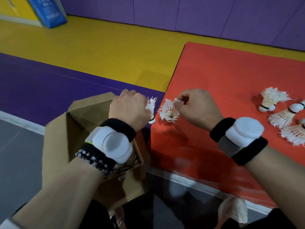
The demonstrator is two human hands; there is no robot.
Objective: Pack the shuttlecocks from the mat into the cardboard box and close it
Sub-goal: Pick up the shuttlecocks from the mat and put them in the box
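a: why is the left hand (130, 109) up over the cardboard box (66, 138)?

b: i'd say to drop its load straight in. its fingers are curled shut on a shuttlecock (151, 109), cork down, feathers up, just past the box's far corner and not yet inside.

a: and the right hand (196, 108)?

b: over the near edge of the red mat (231, 71), wrist bent, thumb and forefinger pinched together on the feather tips of a second shuttlecock (168, 111), whose open skirt faces us. a light pinch probably spares the frayed feathers.

a: any left?

b: a cluster of loose shuttlecocks (280, 113) lies at the mat's right; the count is unclear, since the edge crops them. the box flaps stand open.
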